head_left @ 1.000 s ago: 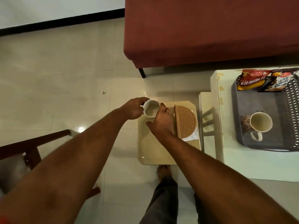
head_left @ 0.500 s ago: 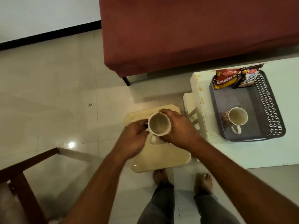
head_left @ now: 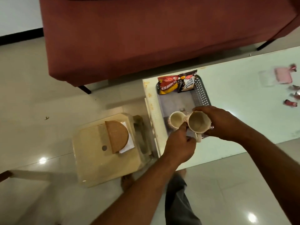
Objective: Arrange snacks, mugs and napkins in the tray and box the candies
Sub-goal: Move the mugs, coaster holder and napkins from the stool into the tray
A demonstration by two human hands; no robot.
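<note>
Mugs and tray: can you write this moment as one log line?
step: placing second mug | right hand: holding it | left hand: steadying | beside first mug | tray

Floor (head_left: 40, 95): glossy polished tile, light spots mirrored. Sofa (head_left: 146, 30) at twelve o'clock: matt maroon cloth. Table (head_left: 243, 95): smooth pale top, soft sheen. Tray (head_left: 202, 93): grey plastic, perforated lattice wall, smooth base. Two snack packets (head_left: 177, 84): shiny printed foil. Mugs (head_left: 198, 121): glazed ceramic, cream inside. Stool (head_left: 103, 164) at nine o'clock: smooth beige plastic, slight gloss. Napkin holder (head_left: 116, 135): matt, finely textured tan. Napkins (head_left: 128, 143): white paper. Candies (head_left: 291, 103) at three o'clock: shiny wrappers.
</note>
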